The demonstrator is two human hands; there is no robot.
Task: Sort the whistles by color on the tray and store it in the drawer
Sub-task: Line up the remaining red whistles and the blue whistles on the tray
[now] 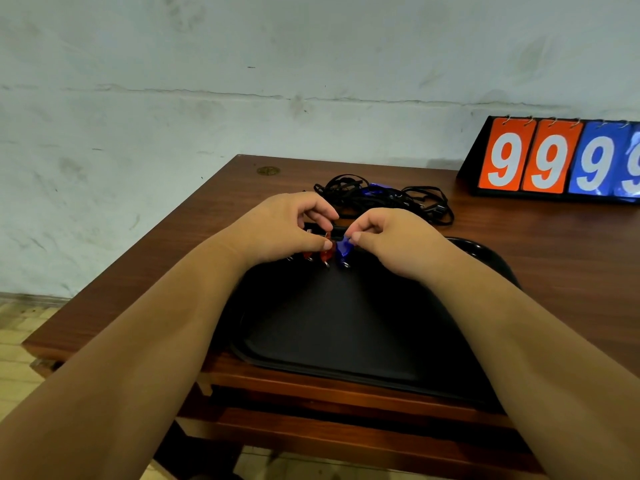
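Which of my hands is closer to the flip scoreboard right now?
Right. The right hand sits in front and left of the scoreboard; the left hand is beyond it, farther left, at the red whistles.

Red whistles (325,254), blue whistle (343,248), black tray (346,323), brown wood-grain table (554,244).

Two red whistles (325,254) counted on one tray (346,323), possibly a third, partly hidden. Two blue whistles (344,249). One scoreboard (478,157) showing four number cards (504,155).
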